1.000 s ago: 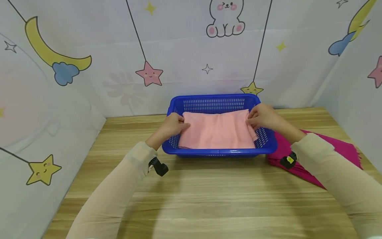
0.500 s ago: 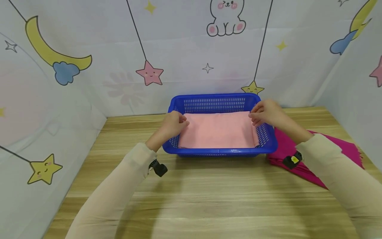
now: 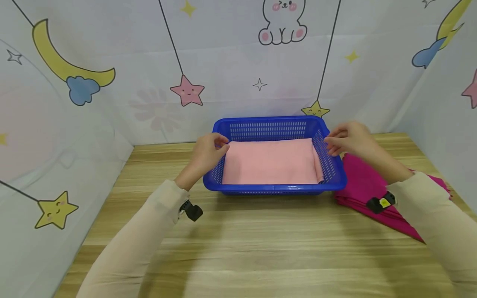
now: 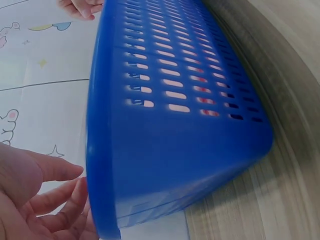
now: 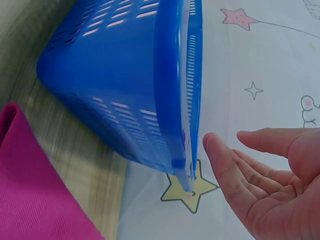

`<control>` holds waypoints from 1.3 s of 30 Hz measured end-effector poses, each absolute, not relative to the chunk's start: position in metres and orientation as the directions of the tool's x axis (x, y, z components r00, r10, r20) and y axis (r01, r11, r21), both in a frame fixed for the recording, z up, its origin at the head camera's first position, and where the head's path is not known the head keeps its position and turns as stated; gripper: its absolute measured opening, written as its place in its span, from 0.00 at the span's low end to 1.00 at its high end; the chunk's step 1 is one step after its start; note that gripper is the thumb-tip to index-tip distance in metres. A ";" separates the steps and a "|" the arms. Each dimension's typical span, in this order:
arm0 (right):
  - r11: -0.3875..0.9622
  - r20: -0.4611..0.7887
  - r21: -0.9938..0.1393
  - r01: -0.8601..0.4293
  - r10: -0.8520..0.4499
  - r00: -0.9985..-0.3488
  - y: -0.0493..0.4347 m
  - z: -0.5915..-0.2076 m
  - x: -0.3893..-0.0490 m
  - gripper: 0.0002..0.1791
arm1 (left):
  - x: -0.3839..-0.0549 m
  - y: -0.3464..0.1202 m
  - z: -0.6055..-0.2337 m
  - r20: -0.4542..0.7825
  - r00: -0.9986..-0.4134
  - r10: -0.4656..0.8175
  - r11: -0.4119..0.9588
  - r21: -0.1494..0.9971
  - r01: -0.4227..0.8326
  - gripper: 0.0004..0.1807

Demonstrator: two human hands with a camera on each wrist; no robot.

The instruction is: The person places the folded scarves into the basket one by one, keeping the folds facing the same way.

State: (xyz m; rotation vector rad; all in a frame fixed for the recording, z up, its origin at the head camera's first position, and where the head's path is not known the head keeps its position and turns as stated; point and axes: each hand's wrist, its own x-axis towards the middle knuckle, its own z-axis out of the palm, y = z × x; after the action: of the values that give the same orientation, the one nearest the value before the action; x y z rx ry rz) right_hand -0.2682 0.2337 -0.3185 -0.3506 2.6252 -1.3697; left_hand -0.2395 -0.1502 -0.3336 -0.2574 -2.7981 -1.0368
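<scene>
A folded pink cloth (image 3: 270, 162) lies flat inside a blue plastic basket (image 3: 275, 188); its right side shows a narrow folded strip. My left hand (image 3: 207, 151) hovers by the basket's left rim, fingers loosely bent and holding nothing. In the left wrist view its fingertips appear close to the blue rim; whether they touch it I cannot tell. Over the right rim is my right hand (image 3: 354, 140), thumb and fingers apart. The right wrist view shows that right hand (image 5: 270, 180) with nothing between thumb and fingers, beside the basket wall (image 5: 115, 65).
A folded magenta cloth (image 3: 363, 182) with a fringed edge lies on the wooden table (image 3: 261, 240), right of the basket and partly under the right forearm. A white printed curtain (image 3: 231, 49) stands behind the basket and along both sides.
Both hands have let go of the pink cloth and drawn outward, the left hand leftward and the right hand rightward. The cloth now lies flatter in the basket.
</scene>
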 end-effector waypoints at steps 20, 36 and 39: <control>0.597 -0.011 -0.782 -0.179 -0.300 -0.954 0.277 -0.331 -0.239 0.13 | -0.238 -0.170 -0.346 0.213 -0.977 0.005 0.751 0.644 0.145 0.18; 0.675 -0.058 -0.717 -0.174 -0.306 -0.950 0.306 -0.369 -0.209 0.11 | -0.242 -0.180 -0.361 0.085 -0.993 -0.080 0.635 0.772 0.015 0.26; 0.707 -0.069 -0.682 -0.186 -0.315 -0.947 0.306 -0.373 -0.204 0.12 | -0.243 -0.182 -0.363 0.064 -0.994 -0.089 0.615 0.789 -0.004 0.26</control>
State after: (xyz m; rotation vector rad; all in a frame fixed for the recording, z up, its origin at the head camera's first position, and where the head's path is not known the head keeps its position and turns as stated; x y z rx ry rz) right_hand -0.2038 0.3061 -0.3727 -0.4046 2.7330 -1.0625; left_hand -0.2433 -0.1817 -0.3634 0.0792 -2.7355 -1.3357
